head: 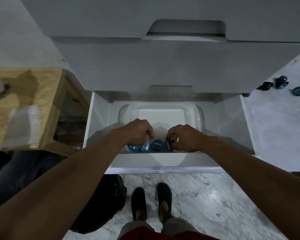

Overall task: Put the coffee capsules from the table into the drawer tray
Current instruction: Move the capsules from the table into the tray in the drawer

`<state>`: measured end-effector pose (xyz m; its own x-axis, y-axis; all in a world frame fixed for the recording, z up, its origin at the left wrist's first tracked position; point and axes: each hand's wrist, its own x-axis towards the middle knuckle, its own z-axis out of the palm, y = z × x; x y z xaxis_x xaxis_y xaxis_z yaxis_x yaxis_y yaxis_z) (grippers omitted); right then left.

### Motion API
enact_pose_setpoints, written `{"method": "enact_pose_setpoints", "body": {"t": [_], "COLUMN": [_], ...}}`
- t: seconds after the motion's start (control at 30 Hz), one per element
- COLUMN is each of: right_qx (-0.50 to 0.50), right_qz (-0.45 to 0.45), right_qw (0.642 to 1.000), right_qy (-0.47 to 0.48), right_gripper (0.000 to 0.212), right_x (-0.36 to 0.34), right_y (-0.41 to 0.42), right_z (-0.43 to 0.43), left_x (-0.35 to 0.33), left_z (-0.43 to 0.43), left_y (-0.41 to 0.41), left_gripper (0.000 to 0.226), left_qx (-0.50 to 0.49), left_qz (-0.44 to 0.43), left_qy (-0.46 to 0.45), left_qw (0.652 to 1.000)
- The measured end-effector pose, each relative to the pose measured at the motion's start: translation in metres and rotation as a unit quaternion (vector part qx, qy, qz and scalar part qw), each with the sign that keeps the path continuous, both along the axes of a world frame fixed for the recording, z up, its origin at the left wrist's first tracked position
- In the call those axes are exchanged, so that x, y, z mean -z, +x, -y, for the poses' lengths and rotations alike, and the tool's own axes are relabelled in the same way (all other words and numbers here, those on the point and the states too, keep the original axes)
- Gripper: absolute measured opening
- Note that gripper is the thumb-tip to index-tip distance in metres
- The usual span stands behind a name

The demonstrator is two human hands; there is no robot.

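A clear plastic tray (163, 108) sits inside the open white drawer (97, 118). Along the tray's near edge stands a row of blue coffee capsules (156, 144) with white lettering. My left hand (139, 132) reaches into the tray's left side, its fingertips on a capsule (146, 147). My right hand (184, 137) is at the right end of the row, fingers curled around a dark blue capsule (168, 146). More blue capsules (282, 83) lie on the white table at the far right.
A closed white drawer front (163, 66) overhangs the back of the open drawer. A wooden stool (28, 101) with a clear plastic piece stands at left. A dark bag (102, 201) and my feet (151, 201) are on the marble floor below.
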<state>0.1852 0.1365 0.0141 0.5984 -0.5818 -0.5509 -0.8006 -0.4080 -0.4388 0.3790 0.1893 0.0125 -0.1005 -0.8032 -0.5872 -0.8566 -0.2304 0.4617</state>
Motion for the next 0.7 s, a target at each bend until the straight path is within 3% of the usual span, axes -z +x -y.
{"method": "enact_pose_setpoints", "body": {"t": [0.33,0.7], "right_qx": [0.013,0.024], "right_qz": [-0.003,-0.011], "right_qw": [1.000,1.000], "right_qy": [0.007,0.002], "right_gripper": [0.025,0.024], "right_x": [0.0003,0.0005], "right_y": [0.0019,-0.0026], "right_z": [-0.0012,0.0015], "left_x": [-0.0022,-0.0064], "left_z": [-0.0057,-0.0008], "left_y": [0.0012,0.0104], "left_gripper": [0.026,0.026], "left_qx": [0.027,-0.022], "left_qz": [0.003,0.016], "left_qy": [-0.030,-0.084], "left_qw": [0.999,0.996]}}
